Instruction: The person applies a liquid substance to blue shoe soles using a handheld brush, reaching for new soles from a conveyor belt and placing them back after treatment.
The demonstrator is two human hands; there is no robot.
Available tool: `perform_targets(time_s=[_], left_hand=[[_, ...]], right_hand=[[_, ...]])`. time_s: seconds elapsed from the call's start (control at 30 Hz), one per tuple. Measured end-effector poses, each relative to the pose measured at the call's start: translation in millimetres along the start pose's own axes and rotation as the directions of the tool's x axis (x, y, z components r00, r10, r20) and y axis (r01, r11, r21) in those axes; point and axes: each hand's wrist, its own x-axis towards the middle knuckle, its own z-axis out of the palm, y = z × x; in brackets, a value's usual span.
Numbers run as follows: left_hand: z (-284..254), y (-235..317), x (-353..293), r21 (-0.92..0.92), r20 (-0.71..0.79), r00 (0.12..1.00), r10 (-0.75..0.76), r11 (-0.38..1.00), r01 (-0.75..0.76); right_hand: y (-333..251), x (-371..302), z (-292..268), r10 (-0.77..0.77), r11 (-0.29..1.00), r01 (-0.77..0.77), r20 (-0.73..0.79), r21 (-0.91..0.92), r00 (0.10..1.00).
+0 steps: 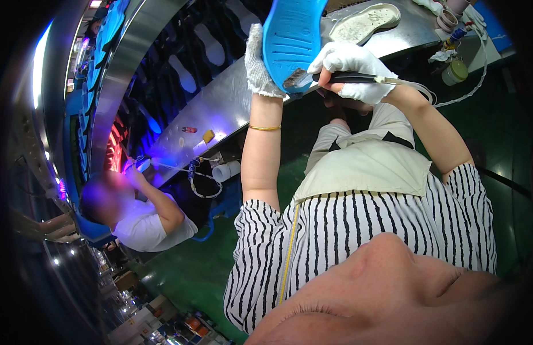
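In my gloved left hand [258, 66], a blue shoe sole [292, 37] is held by its side, its ridged inner face turned up. My right hand [353, 69], in a white glove with bare fingertips showing, grips a brush [359, 77] by its black handle. The brush's greyish bristles [297, 77] are at the near end of the sole and look to touch it. A thin pale tube [418, 87] runs from the back of the handle toward the right. Beyond my right hand, an off-white shoe part [365, 24] lies on the metal bench [235, 92].
On the left, a co-worker [154, 221] in a white top reaches toward a red-lit spot. Dark racks hold several pale soles [209, 45]. A yellow block [208, 136] lies on the bench, with a white cylinder [226, 171] nearby. Right stands a green-lidded container [455, 73].
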Motion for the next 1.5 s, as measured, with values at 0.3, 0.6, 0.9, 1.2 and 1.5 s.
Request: perform_targets(time_s=[0.3, 0.6, 0.9, 1.2, 1.5], left_hand=[[6, -3, 5, 0.298, -0.125, 0.957, -0.262, 0.91, 0.288], [12, 2, 6, 0.379, -0.067, 0.905, -0.419, 0.829, 0.412], [16, 4, 2, 0.411, -0.161, 0.925, -0.344, 0.828, 0.38], [2, -28, -1, -0.092, 0.101, 0.995, -0.02, 0.995, 0.029], [-10, -57, -12, -0.29, 0.05, 0.997, 0.054, 0.956, -0.038]], right_hand=[[2, 6, -20, 0.372, 0.91, -0.395, 0.178, 0.123, 0.911], [2, 10, -30, 0.444, 0.895, -0.439, 0.213, -0.076, 0.87], [-3, 5, -49, 0.44, 0.897, -0.441, 0.134, -0.029, 0.888], [-3, 0, -9, 0.401, 0.916, -0.379, -0.29, 0.129, 0.869], [-20, -1, 9, 0.505, 0.806, -0.418, -0.119, 0.42, 0.855]])
